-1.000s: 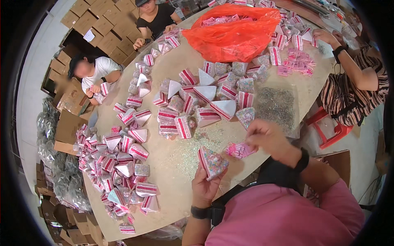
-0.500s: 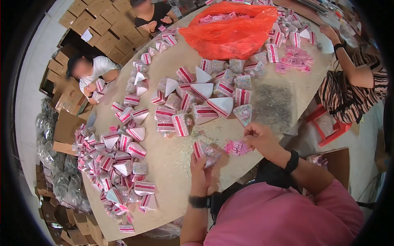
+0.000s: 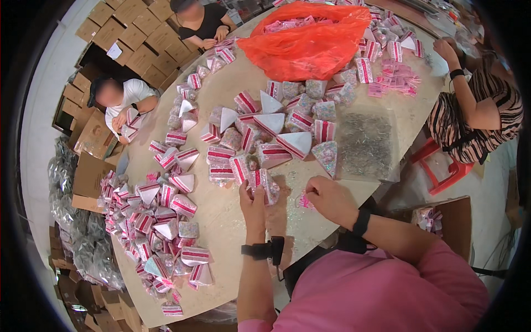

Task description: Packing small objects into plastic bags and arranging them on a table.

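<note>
My left hand (image 3: 253, 209) is closed around a cake-slice-shaped ornament (image 3: 264, 185), white and pink with a glittery side. This piece is held by the front of a cluster of similar cake slices (image 3: 269, 123) on the table. My right hand (image 3: 333, 200) hovers low over the table with its fingers bent together; whatever they hold, if anything, is hidden. Just beside its fingertips lie some small pink tags (image 3: 304, 201), partly covered by the hand.
A flat clear tray of thin metal pieces (image 3: 365, 141) lies at right. More cake slices (image 3: 157, 216) heap at left. A red plastic bag (image 3: 310, 47) and loose pink tags (image 3: 399, 80) are farther back. Three people sit around the table (image 3: 221, 265); one has a red stool (image 3: 440, 171).
My left hand has carried the cake slice forward and left, up to the cluster. My right hand has shifted left, over the pink tags.
</note>
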Demonstrator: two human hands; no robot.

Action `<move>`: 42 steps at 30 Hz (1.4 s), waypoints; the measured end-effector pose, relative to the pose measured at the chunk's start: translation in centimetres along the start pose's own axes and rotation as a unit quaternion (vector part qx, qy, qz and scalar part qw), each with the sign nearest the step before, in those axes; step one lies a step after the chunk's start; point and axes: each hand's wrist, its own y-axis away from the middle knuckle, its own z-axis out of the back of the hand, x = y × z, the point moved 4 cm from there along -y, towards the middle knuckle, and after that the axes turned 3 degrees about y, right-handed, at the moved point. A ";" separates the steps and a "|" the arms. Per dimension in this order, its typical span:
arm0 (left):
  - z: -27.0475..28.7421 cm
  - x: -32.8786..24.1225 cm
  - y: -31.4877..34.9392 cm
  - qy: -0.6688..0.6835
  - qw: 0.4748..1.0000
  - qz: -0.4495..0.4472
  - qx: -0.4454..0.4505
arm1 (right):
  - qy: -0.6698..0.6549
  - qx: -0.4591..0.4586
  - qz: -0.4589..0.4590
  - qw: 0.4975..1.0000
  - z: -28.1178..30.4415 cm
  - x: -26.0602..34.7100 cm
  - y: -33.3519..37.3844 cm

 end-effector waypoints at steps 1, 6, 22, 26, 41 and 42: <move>0.0 0.1 0.1 0.010 1.000 -0.007 0.000 | 0.003 -0.010 0.019 1.000 -0.7 -0.2 -0.3; -0.3 -0.1 0.2 0.052 0.999 -0.014 0.011 | 0.053 -0.027 0.072 0.996 -4.2 -1.1 -1.6; 0.0 0.3 0.0 0.069 0.997 0.029 0.016 | -0.594 0.221 -0.215 0.743 -5.2 -2.7 -2.9; -0.5 -0.2 0.1 0.065 0.996 -0.003 0.057 | -0.611 0.237 -0.168 0.736 -3.4 -1.1 -2.6; -1.8 -4.0 3.9 -0.216 0.963 -0.162 0.008 | -0.568 0.143 -0.006 0.810 1.5 3.5 -2.2; -1.8 -4.7 4.6 -0.259 0.944 -0.204 -0.006 | -0.550 0.155 -0.026 0.821 1.6 3.4 -1.9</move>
